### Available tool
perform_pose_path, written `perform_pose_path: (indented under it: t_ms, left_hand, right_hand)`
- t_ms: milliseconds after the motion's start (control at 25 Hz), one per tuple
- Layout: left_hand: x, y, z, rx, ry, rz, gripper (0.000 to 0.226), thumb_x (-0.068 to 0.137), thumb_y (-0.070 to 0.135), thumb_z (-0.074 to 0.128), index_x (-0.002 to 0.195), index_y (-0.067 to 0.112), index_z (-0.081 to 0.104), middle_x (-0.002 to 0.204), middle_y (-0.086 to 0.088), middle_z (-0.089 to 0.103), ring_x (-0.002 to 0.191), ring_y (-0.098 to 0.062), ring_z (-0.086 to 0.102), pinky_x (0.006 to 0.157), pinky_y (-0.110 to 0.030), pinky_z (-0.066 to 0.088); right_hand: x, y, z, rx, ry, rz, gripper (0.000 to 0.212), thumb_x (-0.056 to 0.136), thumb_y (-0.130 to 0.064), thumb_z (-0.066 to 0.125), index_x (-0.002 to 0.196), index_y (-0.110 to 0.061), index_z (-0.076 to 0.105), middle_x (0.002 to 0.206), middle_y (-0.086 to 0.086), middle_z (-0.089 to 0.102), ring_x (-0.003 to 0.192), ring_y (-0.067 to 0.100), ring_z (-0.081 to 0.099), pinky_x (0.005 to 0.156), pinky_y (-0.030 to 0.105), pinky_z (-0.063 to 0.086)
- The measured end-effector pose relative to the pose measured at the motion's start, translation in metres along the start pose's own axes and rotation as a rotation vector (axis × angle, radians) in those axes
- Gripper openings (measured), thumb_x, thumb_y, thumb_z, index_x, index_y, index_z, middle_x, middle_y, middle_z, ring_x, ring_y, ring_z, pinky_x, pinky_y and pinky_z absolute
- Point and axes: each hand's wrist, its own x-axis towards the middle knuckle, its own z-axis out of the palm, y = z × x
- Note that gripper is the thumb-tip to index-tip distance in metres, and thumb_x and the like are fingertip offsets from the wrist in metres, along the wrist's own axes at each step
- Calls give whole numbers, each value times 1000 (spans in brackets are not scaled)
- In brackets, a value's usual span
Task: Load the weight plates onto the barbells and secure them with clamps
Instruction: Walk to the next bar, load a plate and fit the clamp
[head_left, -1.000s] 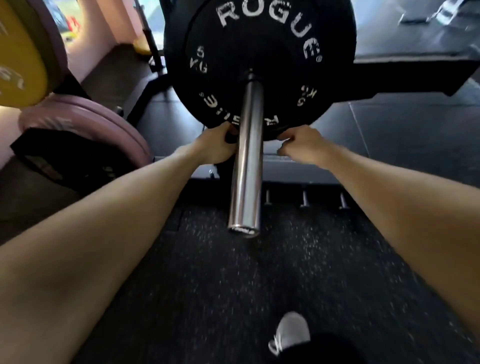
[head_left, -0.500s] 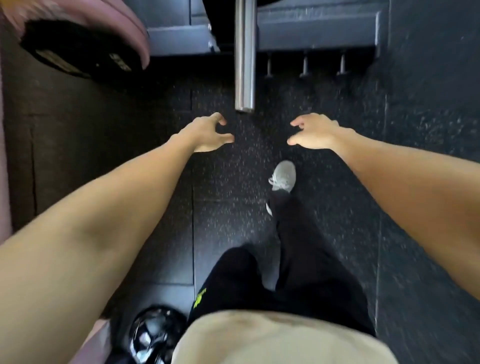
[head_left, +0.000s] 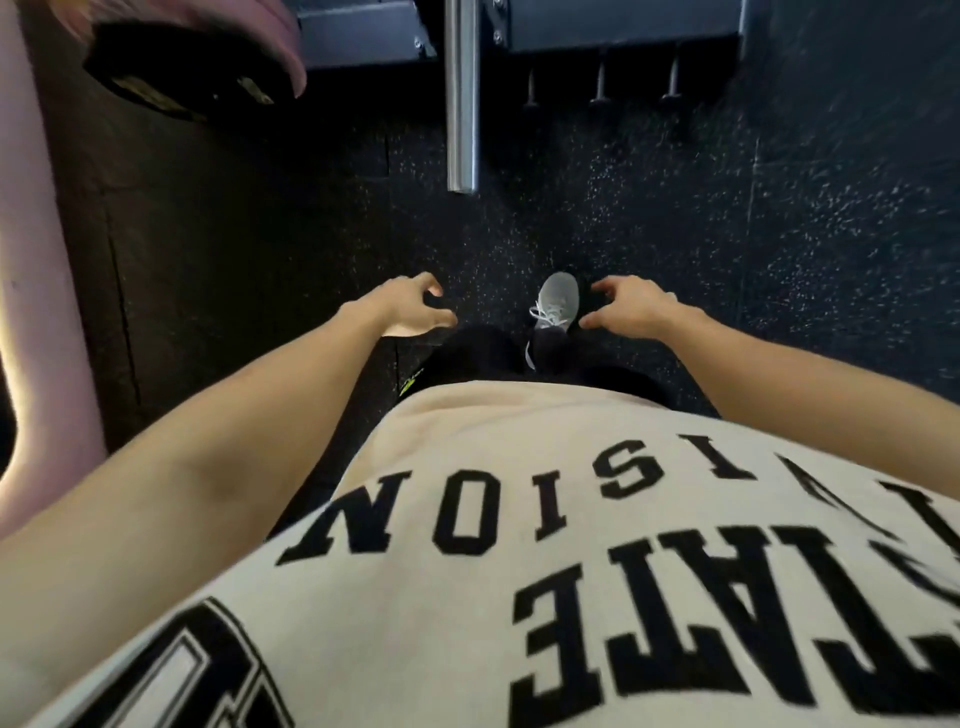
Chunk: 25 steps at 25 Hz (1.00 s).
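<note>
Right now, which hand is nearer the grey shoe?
Right. The right hand hovers just beside the grey shoe, its fingertips nearly at the shoe's edge in this view. The left hand is farther off on the shoe's other side, over the floor. Both hold nothing.

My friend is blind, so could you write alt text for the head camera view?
Looking down: both hands, left and right, hover empty with loosely curled fingers above a dark speckled floor. A bare steel bar juts in from the top; a grey shoe and cream shirt show below.
</note>
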Motion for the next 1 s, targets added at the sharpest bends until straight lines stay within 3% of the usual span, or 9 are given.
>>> perform_pose_path:
  t_ms: [160,560,760,1000]
  left_hand:
    - [0,34,-19,-37,14,50,60,90,52,62,138,20,48,139,-10,54,123,-29,53,99,-39,43]
    - [28,123,-83,259,16,276,70,83,55,69,140,22,44,138,-9,53,119,-29,55,104,-46,45]
    - [49,186,-86,484,-55,430,73,82,53,71,143,23,43,140,-12,46,124,-30,50,98,-39,41]
    - [60,294,-59,730,-110,488,78,79,59,70,143,26,41,138,-10,44,120,-31,52,101,-43,45]
  right_hand:
    - [-15,13,-19,80,76,16,60,83,-47,69,138,-35,50,140,2,55,130,29,47,108,45,31]
    - [-43,37,-57,327,254,162,62,83,-50,67,140,-34,48,141,2,54,132,28,45,109,48,28]
    - [-64,78,-46,529,349,307,65,78,-54,69,139,-40,48,144,1,52,136,30,41,110,46,28]
    - [-82,163,-47,717,396,411,63,76,-52,70,135,-40,52,142,2,53,131,30,45,107,43,31]
